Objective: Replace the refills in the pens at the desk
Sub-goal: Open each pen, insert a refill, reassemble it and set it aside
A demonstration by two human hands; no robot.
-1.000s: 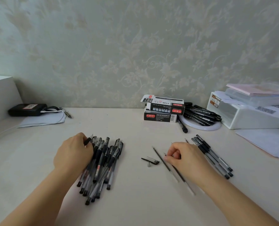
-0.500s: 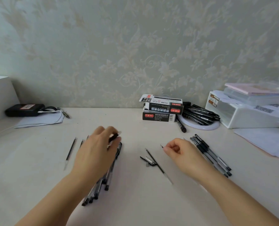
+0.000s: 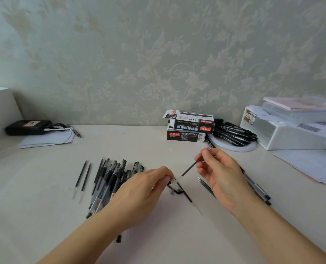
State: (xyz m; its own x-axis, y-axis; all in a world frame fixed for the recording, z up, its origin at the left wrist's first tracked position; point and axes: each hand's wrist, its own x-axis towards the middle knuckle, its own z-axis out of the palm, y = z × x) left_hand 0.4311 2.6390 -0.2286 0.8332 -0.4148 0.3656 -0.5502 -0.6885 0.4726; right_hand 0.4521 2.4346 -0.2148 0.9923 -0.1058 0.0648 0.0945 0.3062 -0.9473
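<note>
Nearest to us, low in the frame, a small black pen cap (image 3: 118,238) lies on the pale cream desk (image 3: 44,216), just beside the left forearm. Above it, in the lower middle, we see the left hand (image 3: 139,189) reaching rightward, its fingertips (image 3: 167,178) pinched on a clear pen part with a black clip (image 3: 174,184) that sits at the centre of the frame (whether it is lifted off the surface we cannot tell). A thin black refill (image 3: 186,194) lies slanting on the desk right under that part.

To the right of centre, the right hand (image 3: 221,174) holds a second slim black refill (image 3: 191,166) raised and tilted, thumb and forefinger clamped near its upper end, its clear tail pointing down toward the left hand. Behind this hand, at right, a few capped black pens (image 3: 259,189) lie side by side.

Left of centre we find a heap of black gel pens with clear barrels (image 3: 110,180), and just left of it two loose black refills (image 3: 82,178) lying parallel.

Further back, in the upper middle, two stacked black-and-white refill boxes (image 3: 189,126) stand near the floral wallpaper, with a bundle of black pens on a white round dish (image 3: 234,134) touching their right side. A white plastic storage box (image 3: 291,134) sits at far right, and a black flat case (image 3: 28,127) at far left.
</note>
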